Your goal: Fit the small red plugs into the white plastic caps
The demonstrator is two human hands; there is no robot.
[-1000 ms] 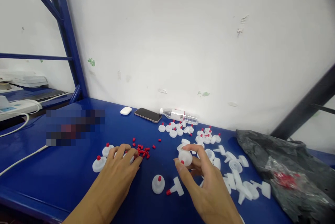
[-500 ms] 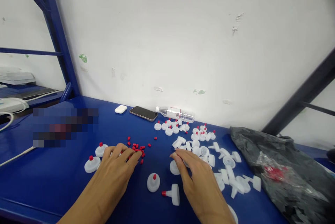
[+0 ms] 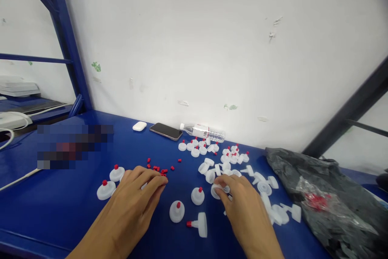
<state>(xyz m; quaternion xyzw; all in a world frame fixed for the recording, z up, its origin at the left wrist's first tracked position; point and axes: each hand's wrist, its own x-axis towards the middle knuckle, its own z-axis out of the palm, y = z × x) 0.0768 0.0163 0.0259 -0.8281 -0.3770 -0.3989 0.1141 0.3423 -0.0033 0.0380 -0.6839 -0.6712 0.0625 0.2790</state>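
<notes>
— Since half a second ago, the right hand (image 3: 242, 206) has slid to the right, and a white cap with a red tip (image 3: 197, 195) now stands alone on the blue table (image 3: 60, 210), right where that hand was.

— What is the right hand doing now?

— Its fingertips rest on a bare white cap (image 3: 218, 190) at the near edge of the pile of white caps (image 3: 260, 194). The fingers are bent a little and close together. I can't tell if it has pinched the cap yet — it may only be touching it.

— And the left hand (image 3: 136, 198)?

— It lies flat with the fingers stretched out and a bit apart. The tips reach the little red plugs (image 3: 159, 169). It looks like it holds nothing, but I can't see under the fingers.

— How should it do this bit well?

— I think it should pick just one red plug between thumb and finger, not a bunch. The plugs are tiny and roll easily, so a soft, slow pinch is best. The right hand should lift its cap with the hole facing up, so the plug can go straight in.

— Where are the things next to the hands?

— The red plugs are just past the left fingertips, touching them. The bare cap is under the right fingertips. Two finished caps (image 3: 110, 182) sit to the left of the left hand, and two more finished ones (image 3: 182, 215) lie between the hands.
</notes>
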